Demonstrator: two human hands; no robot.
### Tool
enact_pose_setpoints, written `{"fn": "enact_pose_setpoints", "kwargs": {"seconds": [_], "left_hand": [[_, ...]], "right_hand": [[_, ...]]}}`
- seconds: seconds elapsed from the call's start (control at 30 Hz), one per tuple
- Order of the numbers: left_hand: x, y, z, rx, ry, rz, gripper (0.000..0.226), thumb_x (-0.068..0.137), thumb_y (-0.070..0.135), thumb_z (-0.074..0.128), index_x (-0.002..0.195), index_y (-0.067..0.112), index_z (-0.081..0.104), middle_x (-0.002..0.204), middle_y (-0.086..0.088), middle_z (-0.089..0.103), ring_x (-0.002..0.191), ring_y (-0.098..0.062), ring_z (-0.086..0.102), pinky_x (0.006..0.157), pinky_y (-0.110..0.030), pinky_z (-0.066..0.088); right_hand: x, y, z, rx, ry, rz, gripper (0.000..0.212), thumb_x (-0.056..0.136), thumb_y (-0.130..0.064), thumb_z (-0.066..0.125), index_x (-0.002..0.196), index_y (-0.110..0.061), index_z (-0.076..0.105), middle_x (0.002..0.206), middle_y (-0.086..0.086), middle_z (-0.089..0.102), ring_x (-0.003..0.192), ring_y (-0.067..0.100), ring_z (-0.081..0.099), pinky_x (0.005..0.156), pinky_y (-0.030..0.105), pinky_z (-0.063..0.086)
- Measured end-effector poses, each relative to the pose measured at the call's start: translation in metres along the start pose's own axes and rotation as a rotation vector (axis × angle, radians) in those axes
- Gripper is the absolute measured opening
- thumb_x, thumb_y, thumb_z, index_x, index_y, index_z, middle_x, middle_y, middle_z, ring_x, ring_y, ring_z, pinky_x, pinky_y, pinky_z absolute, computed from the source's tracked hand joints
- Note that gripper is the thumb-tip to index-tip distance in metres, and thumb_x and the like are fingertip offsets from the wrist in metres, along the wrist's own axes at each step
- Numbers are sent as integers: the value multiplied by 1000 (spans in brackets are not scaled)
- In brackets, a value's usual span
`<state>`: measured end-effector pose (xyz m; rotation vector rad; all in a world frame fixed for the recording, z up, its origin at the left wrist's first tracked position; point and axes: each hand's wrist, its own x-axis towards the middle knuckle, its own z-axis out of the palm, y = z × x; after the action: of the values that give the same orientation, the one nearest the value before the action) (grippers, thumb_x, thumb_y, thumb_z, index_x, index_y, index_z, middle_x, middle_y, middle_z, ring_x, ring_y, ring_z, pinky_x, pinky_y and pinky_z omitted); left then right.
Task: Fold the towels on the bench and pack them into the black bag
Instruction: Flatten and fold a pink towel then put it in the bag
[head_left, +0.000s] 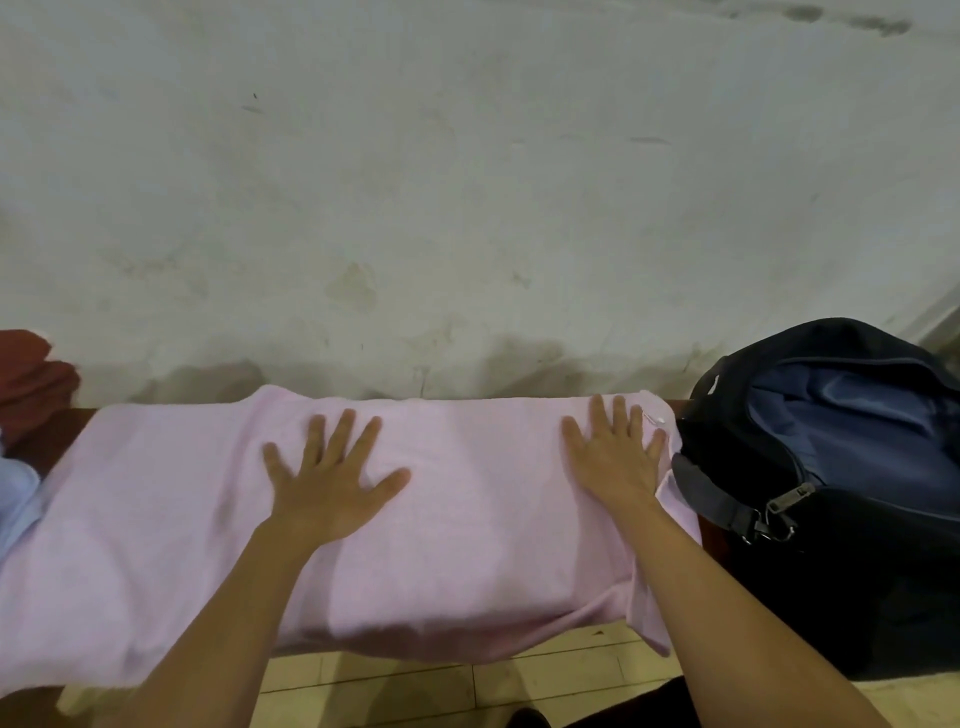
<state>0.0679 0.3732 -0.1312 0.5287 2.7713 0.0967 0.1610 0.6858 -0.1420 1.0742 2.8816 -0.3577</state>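
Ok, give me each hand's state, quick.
Left hand: open, flat on the pink towel.
Right hand: open, flat on the towel's end near the bag.

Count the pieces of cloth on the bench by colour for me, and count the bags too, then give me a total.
Pink towel: 1, spread on the bench, both hands flat on it
Dark red cloth: 1, at the far left edge
Light blue cloth: 1, only partly in view at the left edge
Black bag: 1, unzipped, at the right
Total: 4
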Motion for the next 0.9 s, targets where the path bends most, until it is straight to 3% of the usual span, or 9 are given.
{"fn": "enact_pose_setpoints", "kwargs": {"seconds": [0.2, 0.27, 0.37, 0.47, 0.53, 0.6, 0.7, 0.8, 0.9], "left_hand": [[-5, 3, -3, -14, -6, -24, 84, 83, 83, 14, 152, 43, -14, 160, 10, -25, 147, -23, -25, 112, -65, -11], [-6, 9, -4, 17, 28, 2, 79, 88, 77, 13, 153, 40, -12, 161, 8, -23, 148, -23, -21, 113, -66, -6], [-12, 26, -6, 54, 128, 121, 87, 80, 81, -2, 155, 37, -7, 162, 9, -17, 150, -19, -15, 116, -63, -1], [-26, 55, -5, -21, 39, 237, 98, 70, 88, -7, 154, 39, -4, 162, 13, -16, 150, -14, -15, 118, -58, -4], [-35, 70, -2, 6, -54, 293, 89, 77, 84, 2, 154, 40, -7, 161, 13, -19, 149, -16, -19, 118, -58, -4], [-37, 75, 2, 63, -141, 302, 79, 88, 77, 16, 153, 41, -13, 160, 12, -24, 148, -19, -22, 116, -62, -4], [-32, 68, 4, 114, -216, 250, 83, 87, 80, 21, 150, 45, -20, 155, 15, -33, 146, -18, -27, 112, -67, -7], [-28, 54, 1, 118, -259, 206, 88, 82, 85, 22, 147, 46, -24, 152, 17, -38, 145, -16, -30, 110, -69, -7], [-27, 36, -6, 74, -291, 185, 89, 85, 82, 28, 146, 46, -25, 152, 17, -39, 145, -17, -30, 112, -67, -6]], "right_hand": [[-16, 3, -6, 46, -20, -120, 63, 104, -50, 23, 159, -21, 11, 167, 6, 3, 153, 24, -1, 122, 47, -4], [-31, 0, -14, 28, -29, -142, 54, 104, -40, 29, 154, -18, 25, 161, 11, 21, 147, 30, 22, 121, 48, 15], [-60, -1, -30, 13, -28, -147, 42, 102, -30, 37, 140, -15, 43, 143, 6, 42, 123, 27, 49, 100, 41, 44], [-87, 12, -40, -139, -39, -89, 35, 102, -25, 39, 134, -13, 44, 137, 9, 44, 122, 28, 48, 96, 39, 47], [-100, 23, -42, -221, -55, -45, 36, 101, -20, 41, 136, -13, 43, 140, 12, 42, 128, 29, 44, 99, 38, 45], [-107, 33, -42, -236, -50, -33, 37, 99, -14, 45, 136, -11, 43, 142, 13, 41, 132, 28, 42, 102, 35, 44], [-106, 44, -47, -221, 4, 3, 35, 98, -6, 48, 133, -8, 47, 139, 15, 47, 130, 26, 47, 100, 30, 46], [-96, 55, -52, -51, 17, 35, 35, 94, 4, 48, 127, -4, 56, 129, 15, 55, 118, 28, 57, 92, 31, 49], [-92, 58, -51, 343, 53, 30, 33, 91, 6, 47, 116, -5, 66, 120, 13, 63, 95, 24, 61, 76, 27, 52]]}}
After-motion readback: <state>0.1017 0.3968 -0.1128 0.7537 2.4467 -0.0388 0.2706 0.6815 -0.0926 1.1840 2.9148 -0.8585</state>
